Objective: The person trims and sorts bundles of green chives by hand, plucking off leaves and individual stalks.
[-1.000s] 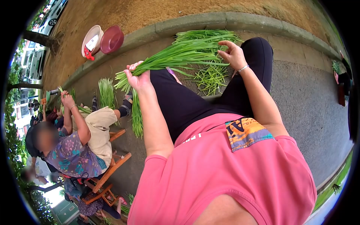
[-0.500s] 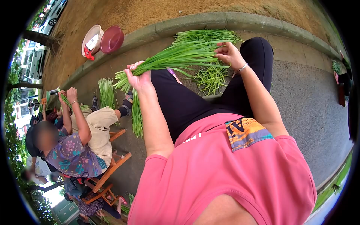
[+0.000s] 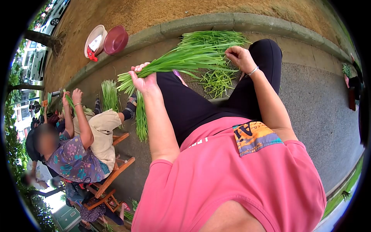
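My left hand (image 3: 143,80) is closed round the lower ends of a bunch of garlic chives (image 3: 185,57), whose green leaves fan out to the right over my lap. By the leaf tips is my right hand (image 3: 241,58), its fingers curled and pinched together, apart from the bunch. Whether anything thin is between those fingers I cannot make out. Beyond the bunch lies a larger heap of garlic chives (image 3: 216,36) along the kerb. A loose pile of short green pieces (image 3: 217,83) lies on the ground between my legs.
Another bundle of chives (image 3: 141,120) lies left of my leg, and one more (image 3: 110,94) stands farther left. A seated co-worker (image 3: 77,154) handles greens there. A pink basin (image 3: 95,40) and a dark red basin (image 3: 116,40) sit beyond the kerb (image 3: 185,29).
My right hand has drawn away from the leaf tips, slightly to the right, and its fingers have curled in. My left hand keeps the bunch in place. The co-worker's hands have shifted slightly.
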The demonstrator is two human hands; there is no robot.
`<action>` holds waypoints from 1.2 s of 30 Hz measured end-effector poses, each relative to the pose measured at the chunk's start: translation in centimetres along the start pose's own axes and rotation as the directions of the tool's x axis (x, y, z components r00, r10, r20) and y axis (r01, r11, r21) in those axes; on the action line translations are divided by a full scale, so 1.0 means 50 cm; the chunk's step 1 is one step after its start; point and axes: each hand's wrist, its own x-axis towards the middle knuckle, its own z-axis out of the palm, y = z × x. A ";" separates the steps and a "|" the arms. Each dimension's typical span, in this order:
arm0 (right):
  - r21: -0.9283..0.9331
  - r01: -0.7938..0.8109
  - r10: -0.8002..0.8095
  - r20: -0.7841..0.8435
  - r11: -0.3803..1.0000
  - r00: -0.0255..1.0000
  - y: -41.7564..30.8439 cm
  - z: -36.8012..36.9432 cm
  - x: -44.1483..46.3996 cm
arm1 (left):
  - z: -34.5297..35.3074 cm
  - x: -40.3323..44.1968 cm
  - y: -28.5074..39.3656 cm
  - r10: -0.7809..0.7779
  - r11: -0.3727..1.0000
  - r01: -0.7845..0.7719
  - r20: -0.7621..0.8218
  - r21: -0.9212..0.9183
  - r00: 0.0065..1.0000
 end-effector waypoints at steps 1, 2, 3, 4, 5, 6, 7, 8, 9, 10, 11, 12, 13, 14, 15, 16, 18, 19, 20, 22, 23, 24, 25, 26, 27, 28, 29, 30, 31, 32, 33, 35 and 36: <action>-0.078 0.016 -0.018 -0.032 0.997 0.999 -0.004 0.000 0.001 | 0.000 -0.001 -0.001 0.000 1.000 0.000 -0.001 0.000 1.000; -0.078 0.015 -0.018 -0.032 0.997 0.999 -0.002 0.005 0.001 | 0.000 -0.002 -0.001 0.000 1.000 0.000 0.004 -0.001 1.000; -0.031 -0.102 0.099 -0.082 0.994 0.992 -0.001 0.012 0.002 | 0.002 -0.005 -0.003 -0.001 1.000 0.001 0.010 -0.002 1.000; 0.022 -0.215 0.216 -0.125 0.976 0.968 -0.002 0.017 0.002 | 0.003 -0.007 -0.004 -0.001 1.000 0.001 0.009 -0.002 1.000; 0.007 -0.266 0.264 -0.131 0.964 0.956 0.000 0.017 0.004 | 0.005 -0.009 -0.007 0.001 1.000 -0.001 0.003 0.021 1.000; 0.007 -0.265 0.264 -0.130 0.964 0.956 0.011 0.022 0.006 | 0.004 -0.008 -0.007 0.003 0.999 -0.003 -0.003 0.043 1.000; 0.058 -0.288 0.293 -0.222 0.956 0.930 0.024 0.028 0.010 | 0.001 -0.004 -0.002 0.003 0.999 -0.003 -0.002 0.043 1.000; 0.111 -0.304 0.324 -0.310 0.946 0.894 0.039 0.027 0.014 | -0.002 0.000 0.001 -0.026 1.000 0.026 0.046 0.006 0.999; 0.113 -0.354 0.371 -0.321 0.928 0.872 0.051 0.019 0.014 | -0.003 0.003 0.002 -0.053 0.998 0.056 0.093 -0.030 0.994; 0.163 -0.337 0.372 -0.293 0.927 0.881 0.063 0.013 0.014 | -0.005 0.004 0.003 -0.051 0.998 0.054 0.092 -0.030 0.994; 0.221 -0.348 0.397 -0.246 0.911 0.884 0.072 0.012 0.009 | -0.006 0.005 0.005 -0.055 0.998 0.057 0.065 -0.032 0.996; 0.277 -0.360 0.419 -0.197 0.891 0.886 0.067 0.009 0.004 | -0.005 0.004 0.006 -0.060 0.998 0.061 0.039 -0.034 0.997; 0.278 -0.362 0.421 -0.197 0.890 0.885 0.062 0.013 0.001 | -0.004 0.003 0.007 -0.061 0.998 0.062 0.037 -0.033 0.997; 0.297 -0.355 0.407 -0.135 0.887 0.904 0.056 0.018 0.000 | -0.003 0.003 0.006 -0.052 0.998 0.053 0.029 -0.029 0.998; 0.316 -0.348 0.388 -0.073 0.883 0.919 0.052 0.021 -0.001 | -0.005 0.005 0.006 -0.044 0.999 0.044 0.022 -0.026 0.999; 0.317 -0.347 0.387 -0.075 0.883 0.919 0.048 0.020 -0.002 | -0.005 0.008 0.007 -0.045 0.999 0.046 0.024 -0.025 0.999; 0.006 -0.290 0.290 0.016 0.957 0.957 0.046 0.018 -0.003 | -0.004 0.011 0.008 -0.037 0.998 0.038 0.015 -0.051 0.999; 0.008 -0.290 0.290 0.014 0.957 0.957 0.050 0.018 -0.002 | -0.002 0.011 0.007 -0.038 0.998 0.039 0.015 -0.050 0.999; 0.032 -0.312 0.312 0.015 0.949 0.950 0.053 0.019 -0.001 | -0.001 0.010 0.006 -0.041 0.998 0.042 0.012 -0.052 0.999; 0.058 -0.337 0.337 0.015 0.940 0.942 0.058 0.021 -0.001 | -0.002 0.008 0.007 -0.047 0.997 0.047 0.007 -0.053 0.999; 0.210 -0.345 0.346 0.033 0.915 0.937 0.061 0.021 -0.001 | -0.001 0.008 0.007 -0.046 0.998 0.047 0.010 -0.052 0.999; 0.356 -0.347 0.352 0.052 0.868 0.935 0.050 0.019 0.001 | 0.000 0.009 0.007 -0.045 0.998 0.046 0.014 -0.052 0.999; 0.346 -0.394 0.401 0.054 0.851 0.914 0.027 0.008 -0.001 | 0.001 0.009 0.007 -0.047 0.998 0.047 0.015 -0.052 0.999; 0.346 -0.394 0.401 0.053 0.852 0.914 0.027 0.007 -0.001 | 0.002 0.009 0.007 -0.051 0.997 0.051 0.004 -0.058 0.999; 0.396 -0.388 0.403 0.047 0.832 0.914 0.027 0.006 -0.001 | 0.002 0.009 0.007 -0.055 0.996 0.055 -0.007 -0.064 0.998; 0.445 -0.380 0.406 0.042 0.811 0.913 0.027 0.005 -0.001 | 0.002 0.009 0.007 -0.056 0.996 0.055 -0.007 -0.064 0.998; 0.445 -0.380 0.406 0.042 0.811 0.913 0.027 0.004 0.000 | 0.002 0.009 0.007 -0.055 0.997 0.054 -0.008 -0.059 0.998; 0.495 -0.378 0.411 0.046 0.782 0.911 0.026 0.002 0.001 | 0.003 0.009 0.006 -0.054 0.997 0.053 -0.009 -0.054 0.998; 0.542 -0.374 0.416 0.050 0.752 0.908 0.025 0.000 0.002 | 0.003 0.008 0.005 -0.054 0.997 0.054 -0.009 -0.055 0.998; 0.542 -0.374 0.416 0.050 0.752 0.908 0.025 -0.002 0.003 | 0.004 0.008 0.003 -0.047 0.998 0.047 -0.014 -0.050 0.999; 0.591 -0.321 0.375 0.034 0.740 0.927 0.021 -0.004 0.006 | 0.003 0.008 0.003 -0.040 0.998 0.039 -0.019 -0.045 0.999; 0.654 -0.265 0.309 0.049 0.709 0.950 0.015 -0.013 0.005 | 0.002 0.008 0.002 -0.039 0.998 0.038 -0.019 -0.041 0.999; 0.653 -0.265 0.309 0.050 0.709 0.950 0.006 -0.014 0.004 | 0.003 0.008 0.002 -0.037 0.999 0.036 -0.018 -0.036 0.999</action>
